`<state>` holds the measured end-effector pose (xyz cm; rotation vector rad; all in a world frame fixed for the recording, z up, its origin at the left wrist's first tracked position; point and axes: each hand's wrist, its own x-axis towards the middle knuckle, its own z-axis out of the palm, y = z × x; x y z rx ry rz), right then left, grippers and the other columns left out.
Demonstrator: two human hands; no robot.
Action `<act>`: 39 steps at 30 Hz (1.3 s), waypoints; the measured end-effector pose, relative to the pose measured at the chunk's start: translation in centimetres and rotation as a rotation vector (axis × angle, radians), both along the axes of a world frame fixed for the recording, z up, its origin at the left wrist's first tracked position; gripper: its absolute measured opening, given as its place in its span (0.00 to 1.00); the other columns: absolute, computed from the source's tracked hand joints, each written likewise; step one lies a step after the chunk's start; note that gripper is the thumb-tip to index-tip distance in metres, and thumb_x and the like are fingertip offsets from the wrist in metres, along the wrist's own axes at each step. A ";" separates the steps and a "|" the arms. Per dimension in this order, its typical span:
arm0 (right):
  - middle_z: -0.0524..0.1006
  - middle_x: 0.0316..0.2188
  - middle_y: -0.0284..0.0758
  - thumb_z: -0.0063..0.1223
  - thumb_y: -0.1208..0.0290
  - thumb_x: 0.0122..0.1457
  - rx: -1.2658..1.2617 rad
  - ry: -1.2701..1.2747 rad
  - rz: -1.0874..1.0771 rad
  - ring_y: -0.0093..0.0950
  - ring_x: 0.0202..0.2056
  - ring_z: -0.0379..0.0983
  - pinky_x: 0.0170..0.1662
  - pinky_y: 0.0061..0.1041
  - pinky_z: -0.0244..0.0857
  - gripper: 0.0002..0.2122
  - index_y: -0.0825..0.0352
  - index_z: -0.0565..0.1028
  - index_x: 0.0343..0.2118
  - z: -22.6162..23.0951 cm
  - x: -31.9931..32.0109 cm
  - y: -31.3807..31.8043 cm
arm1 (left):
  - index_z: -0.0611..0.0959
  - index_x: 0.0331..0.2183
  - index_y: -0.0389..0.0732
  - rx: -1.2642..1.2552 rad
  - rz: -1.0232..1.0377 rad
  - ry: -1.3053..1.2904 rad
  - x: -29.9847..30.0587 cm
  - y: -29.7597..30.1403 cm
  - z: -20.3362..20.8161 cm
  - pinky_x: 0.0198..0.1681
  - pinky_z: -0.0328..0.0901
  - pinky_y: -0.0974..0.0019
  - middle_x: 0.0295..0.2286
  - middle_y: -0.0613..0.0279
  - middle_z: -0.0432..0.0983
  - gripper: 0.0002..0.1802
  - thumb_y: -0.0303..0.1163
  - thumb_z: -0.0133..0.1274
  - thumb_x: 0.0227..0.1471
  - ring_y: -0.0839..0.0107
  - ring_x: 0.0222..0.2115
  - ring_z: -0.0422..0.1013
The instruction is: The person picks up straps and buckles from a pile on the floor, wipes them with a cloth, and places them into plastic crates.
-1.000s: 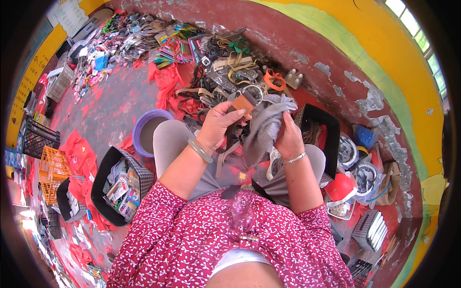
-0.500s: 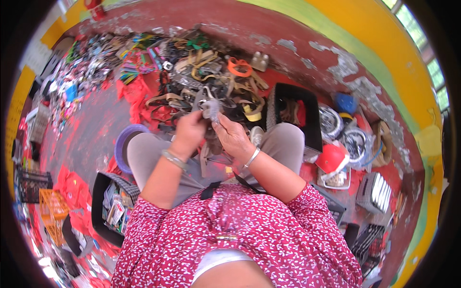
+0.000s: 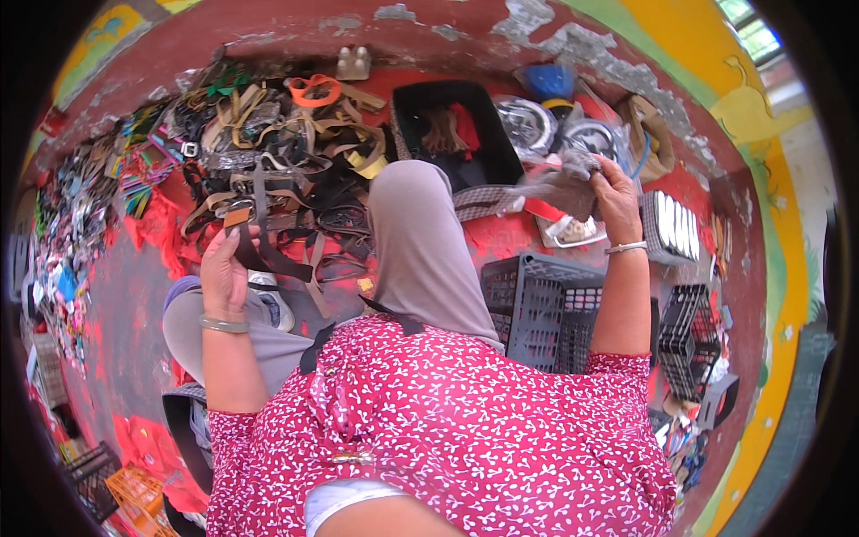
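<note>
My left hand (image 3: pixel 224 268) is raised at the left and grips a dark brown strap (image 3: pixel 259 252) with a tan end that hangs down from the fingers. My right hand (image 3: pixel 616 192) is stretched out to the right and holds a grey cloth (image 3: pixel 557 186) above a red and white container (image 3: pixel 565 228). Between the hands lies my knee in grey fabric (image 3: pixel 416 242). A pile of belts and straps (image 3: pixel 277 161) in brown, tan, orange and yellow lies on the red floor beyond the left hand.
A black tray (image 3: pixel 452 125) with bits stands behind the knee. Dark plastic crates (image 3: pixel 537 309) sit by my right side, more crates (image 3: pixel 693 340) farther right. Shiny round metal parts (image 3: pixel 528 121) lie at the back. Colourful small items (image 3: pixel 63 242) cover the left floor; an orange crate (image 3: pixel 139 497) is lower left.
The hands, which worked together on a strap and cloth over the lap, have parted: the left keeps the strap, the right carried the grey cloth out to the right. The view turned right.
</note>
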<state>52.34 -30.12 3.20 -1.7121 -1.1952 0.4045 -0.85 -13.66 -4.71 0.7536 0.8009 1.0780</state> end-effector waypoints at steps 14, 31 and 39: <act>0.71 0.25 0.26 0.45 0.72 0.52 -0.025 0.553 -0.482 0.19 0.23 0.65 0.23 0.24 0.62 0.08 0.59 0.71 0.36 -10.3 5.2 -7.4 | 0.71 0.41 0.30 -0.005 -0.022 -0.020 0.4 -0.1 -0.1 0.40 0.67 0.68 0.34 0.51 0.74 0.14 0.22 0.42 0.50 0.67 0.33 0.72; 0.75 0.22 0.48 0.45 0.64 0.53 -0.975 -1.036 0.264 0.41 0.25 0.73 0.28 0.35 0.66 0.12 0.69 0.74 0.26 -13.1 1.2 -6.4 | 0.64 0.48 0.38 0.073 -0.030 -0.413 -1.4 -1.2 6.2 0.48 0.63 0.55 0.41 0.42 0.69 0.19 0.29 0.44 0.53 0.54 0.43 0.68; 0.62 0.53 0.41 0.58 0.70 0.46 -0.253 0.221 0.810 0.28 0.53 0.59 0.50 0.25 0.58 0.32 0.68 0.57 0.55 1.3 -27.3 13.0 | 0.66 0.47 0.34 0.289 0.017 -0.461 -1.1 -1.6 17.0 0.47 0.64 0.60 0.41 0.46 0.70 0.19 0.29 0.44 0.53 0.60 0.42 0.69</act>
